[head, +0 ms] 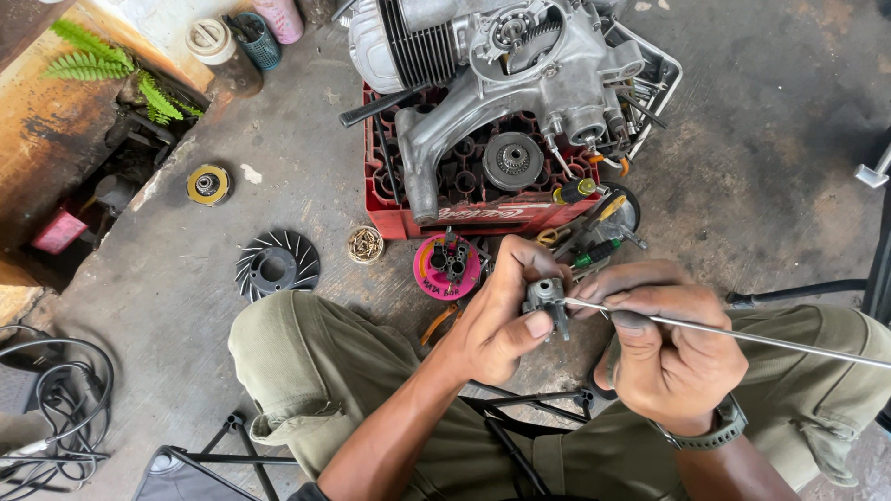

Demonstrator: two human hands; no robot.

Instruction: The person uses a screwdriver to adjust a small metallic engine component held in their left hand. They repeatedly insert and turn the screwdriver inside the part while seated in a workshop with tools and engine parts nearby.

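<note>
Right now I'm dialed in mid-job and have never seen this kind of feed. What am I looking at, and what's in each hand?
This is one picture from a camera worn on the person's head, looking down at their own hands and knees. The left hand grips a small grey metal part. The right hand, with a wrist watch, holds a thin metal rod whose tip meets that part. On the concrete floor ahead sits a silver engine on a red plastic crate. Nearby lie a black finned wheel, a pink round tin of small parts and some screwdrivers.
</note>
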